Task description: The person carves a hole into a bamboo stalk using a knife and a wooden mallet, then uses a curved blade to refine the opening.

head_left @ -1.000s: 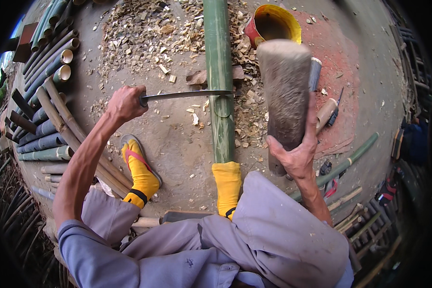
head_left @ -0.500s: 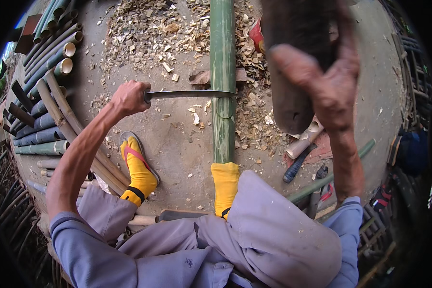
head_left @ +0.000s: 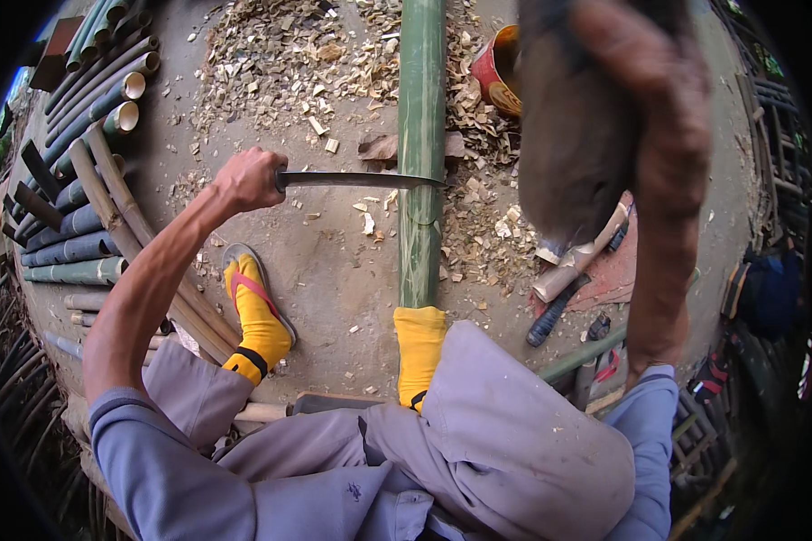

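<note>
My left hand (head_left: 248,180) is closed around the handle of a long-bladed knife (head_left: 352,178). Its dark blade lies crosswise over a thick green bamboo pole (head_left: 421,99), its tip just reaching the pole's right side. A curved cut line shows on the pole below the blade. Raised close to the camera on the right, my right hand (head_left: 668,117) grips a thick, dark block of wood (head_left: 573,144), blurred by motion; its upper end is out of view. My foot in a yellow sock (head_left: 419,347) is at the pole's near end.
Wood chips (head_left: 289,72) cover the ground on both sides of the pole. A red tin (head_left: 492,72) stands to its right, near a cut bamboo piece (head_left: 577,261) and a dark-handled tool (head_left: 555,316). Bamboo lengths (head_left: 81,243) are stacked at left. A flat wood piece (head_left: 383,149) lies under the pole.
My right hand has moved up and slightly right with the wooden block, uncovering more of the red tin. The knife and my left hand have stayed practically in place.
</note>
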The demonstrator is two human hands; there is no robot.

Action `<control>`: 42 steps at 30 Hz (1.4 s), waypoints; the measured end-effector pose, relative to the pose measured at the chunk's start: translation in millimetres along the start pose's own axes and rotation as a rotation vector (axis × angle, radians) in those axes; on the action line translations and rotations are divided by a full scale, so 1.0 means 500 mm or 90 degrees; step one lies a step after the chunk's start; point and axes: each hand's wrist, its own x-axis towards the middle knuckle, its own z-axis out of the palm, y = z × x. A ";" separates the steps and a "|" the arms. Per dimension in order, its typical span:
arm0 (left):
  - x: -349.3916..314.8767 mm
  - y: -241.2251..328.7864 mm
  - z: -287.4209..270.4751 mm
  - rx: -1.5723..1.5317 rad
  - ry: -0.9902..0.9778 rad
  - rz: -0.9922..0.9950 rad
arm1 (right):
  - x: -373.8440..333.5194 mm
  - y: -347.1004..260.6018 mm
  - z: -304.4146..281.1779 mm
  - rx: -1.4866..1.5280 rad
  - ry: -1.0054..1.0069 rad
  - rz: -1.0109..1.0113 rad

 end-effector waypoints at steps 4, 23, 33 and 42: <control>0.026 0.028 -0.006 0.018 0.009 0.024 | -0.094 0.164 0.022 -0.157 0.100 -0.164; 0.039 -0.016 -0.004 -0.113 -0.099 0.038 | -0.246 0.264 0.045 -0.186 -0.368 0.310; -0.039 -0.001 0.166 -0.228 -0.026 -0.100 | -0.488 0.318 -0.061 -0.305 -0.088 0.523; -0.072 0.033 0.045 0.107 0.343 0.021 | -0.582 0.333 -0.082 -0.371 -0.078 0.579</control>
